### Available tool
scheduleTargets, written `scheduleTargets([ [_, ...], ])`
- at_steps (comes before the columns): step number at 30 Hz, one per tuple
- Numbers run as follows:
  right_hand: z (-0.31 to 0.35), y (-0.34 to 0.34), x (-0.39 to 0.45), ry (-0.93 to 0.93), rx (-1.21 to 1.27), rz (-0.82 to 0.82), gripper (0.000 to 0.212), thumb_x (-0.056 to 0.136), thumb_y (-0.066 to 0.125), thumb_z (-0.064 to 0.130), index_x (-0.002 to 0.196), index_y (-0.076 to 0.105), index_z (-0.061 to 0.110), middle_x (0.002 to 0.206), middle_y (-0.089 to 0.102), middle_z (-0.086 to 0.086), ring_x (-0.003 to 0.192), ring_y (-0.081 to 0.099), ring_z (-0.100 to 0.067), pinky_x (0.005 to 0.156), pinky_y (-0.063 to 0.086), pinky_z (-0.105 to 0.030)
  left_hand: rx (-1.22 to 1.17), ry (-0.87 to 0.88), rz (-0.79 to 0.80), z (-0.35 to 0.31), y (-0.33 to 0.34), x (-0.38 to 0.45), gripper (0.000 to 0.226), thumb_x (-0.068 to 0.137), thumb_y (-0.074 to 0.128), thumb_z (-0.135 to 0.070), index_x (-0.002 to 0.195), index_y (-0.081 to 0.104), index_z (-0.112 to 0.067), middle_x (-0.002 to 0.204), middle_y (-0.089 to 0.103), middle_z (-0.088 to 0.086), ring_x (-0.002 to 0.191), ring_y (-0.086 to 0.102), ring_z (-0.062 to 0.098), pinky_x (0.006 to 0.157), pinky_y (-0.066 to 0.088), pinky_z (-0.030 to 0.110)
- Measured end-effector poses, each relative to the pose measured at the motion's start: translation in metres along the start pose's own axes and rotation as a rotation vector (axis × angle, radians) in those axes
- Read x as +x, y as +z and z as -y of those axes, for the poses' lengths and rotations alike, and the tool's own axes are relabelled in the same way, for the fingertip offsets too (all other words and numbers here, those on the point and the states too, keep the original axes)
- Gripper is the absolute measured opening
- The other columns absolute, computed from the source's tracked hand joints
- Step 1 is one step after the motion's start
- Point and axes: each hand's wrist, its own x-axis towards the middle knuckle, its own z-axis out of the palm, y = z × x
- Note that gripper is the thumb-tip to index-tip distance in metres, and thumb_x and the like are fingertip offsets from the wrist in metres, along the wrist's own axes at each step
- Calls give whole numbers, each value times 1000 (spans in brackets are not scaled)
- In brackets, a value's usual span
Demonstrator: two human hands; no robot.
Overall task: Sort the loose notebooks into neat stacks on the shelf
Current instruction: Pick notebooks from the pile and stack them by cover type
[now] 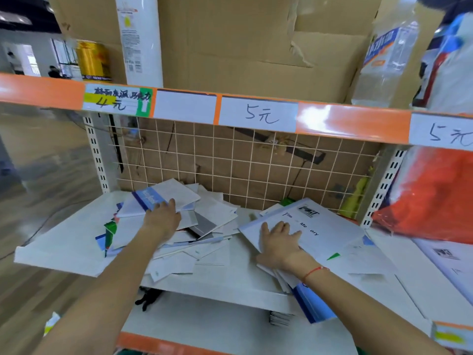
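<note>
- Right hand [277, 243] lies flat, fingers spread and straight, pressing on a white notebook [314, 226] printed with dark letters; this tops a rough stack [294, 280] on the right of the white shelf [64, 247], whose lower books jut over the front edge.
- Left hand [162, 216] reaches further in, resting on the loose notebooks [204, 226] heaped left of centre; its fingers lie against a blue-spined notebook [158, 198] on top, though whether they grip it I cannot tell.
- Behind the heap stands a white wire grid [256, 162] against brown board.
- Above, the orange shelf rail [353, 121] carries handwritten price labels [258, 114].
</note>
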Motion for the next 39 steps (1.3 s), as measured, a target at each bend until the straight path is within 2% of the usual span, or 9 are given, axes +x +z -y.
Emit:
scheduleTargets([
  [8, -14, -7, -13, -76, 13, 44, 85, 88, 52, 40, 149, 1, 9, 146, 17, -31, 135, 17, -45, 104, 24, -63, 206, 20, 23, 2, 0, -7, 64, 93, 44, -4, 148, 12, -9, 135, 40, 13, 122, 44, 29, 93, 44, 39],
  [19, -46, -18, -29, -206, 110, 61, 64, 87, 53, 24, 139, 21, 6, 122, 44, -20, 114, 45, -36, 86, 46, -44, 249, 79, 59, 8, -9, 0, 68, 95, 46, -10, 150, 7, -12, 144, 28, 15, 129, 36, 34, 96, 43, 39],
  [26, -44, -23, -33, -234, -34, -77, 33, 84, 51, 17, 115, 48, 5, 114, 56, -17, 102, 55, -34, 70, 36, -32, 159, 68, 121, 8, -12, 3, 54, 98, 32, -10, 148, 18, -24, 147, 16, 19, 134, 26, 37, 103, 37, 44],
  [29, -37, -18, -36, -245, -154, -214, 16, 84, 50, 10, 100, 48, 10, 110, 60, -16, 99, 59, -32, 67, 30, -29, 103, 99, 135, 10, -8, 6, 48, 96, 33, -7, 142, 22, -16, 134, 35, 17, 122, 41, 35, 101, 39, 46],
  [33, -33, 2, -29, -157, -135, -298, 29, 81, 52, 2, 110, 50, 3, 108, 61, -15, 96, 60, -30, 62, 29, -30, 147, 83, 113, -2, -10, 3, 49, 96, 39, -10, 141, 19, -14, 123, 47, 15, 112, 53, 31, 89, 47, 38],
  [35, -26, 8, -30, -96, -158, -316, 36, 59, 76, 10, 90, 60, 0, 83, 63, -16, 71, 63, -29, 48, 23, -25, 218, 59, 86, -10, -10, 3, 56, 96, 44, -11, 144, 15, -15, 127, 47, 14, 114, 52, 31, 89, 46, 36],
  [36, -23, 10, -28, -82, -132, -326, 45, 33, 85, 13, 71, 63, 2, 62, 60, -13, 50, 58, -26, 43, 11, -20, 250, 48, 76, -13, -11, 4, 58, 96, 46, -13, 145, 15, -15, 129, 46, 14, 116, 51, 31, 90, 46, 36],
  [37, -21, 11, -25, -92, -56, -370, 50, 12, 84, 10, 55, 60, 4, 48, 52, -10, 36, 50, -23, 45, 0, -16, 268, 40, 70, -15, -12, 5, 59, 96, 47, -14, 145, 15, -15, 130, 46, 14, 116, 50, 31, 90, 45, 35],
  [39, -20, 18, -20, -92, -44, -432, 54, 4, 82, 8, 52, 60, 1, 45, 50, -10, 33, 48, -22, 48, -4, -16, 267, -4, 58, -18, -13, 6, 55, 96, 48, -17, 144, 22, -16, 131, 42, 12, 119, 48, 32, 93, 44, 37],
])
